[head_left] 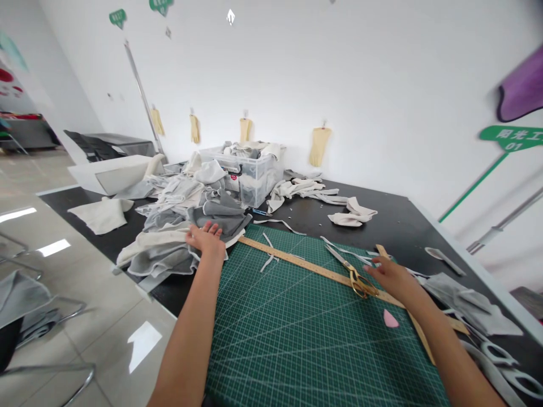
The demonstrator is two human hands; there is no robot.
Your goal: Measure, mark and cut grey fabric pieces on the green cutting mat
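Observation:
My left hand (206, 239) lies on the edge of a heap of grey and cream fabric pieces (182, 220) at the left of the green cutting mat (297, 333), its fingers curled over a grey piece. My right hand (388, 275) rests on the mat's right side, fingers on the gold handles of a pair of scissors (350, 271). The scissors lie across a long wooden ruler (297, 263) that runs diagonally over the mat. Thin fabric strips (269, 257) lie near the ruler.
A clear plastic bin (248, 172) full of cloth stands behind the heap. More cream scraps (352, 215) lie on the black table. A pink chalk piece (390, 320), grey cloth (470, 302) and white-handled scissors (504, 362) sit at the right. Cloth gloves hang on the wall.

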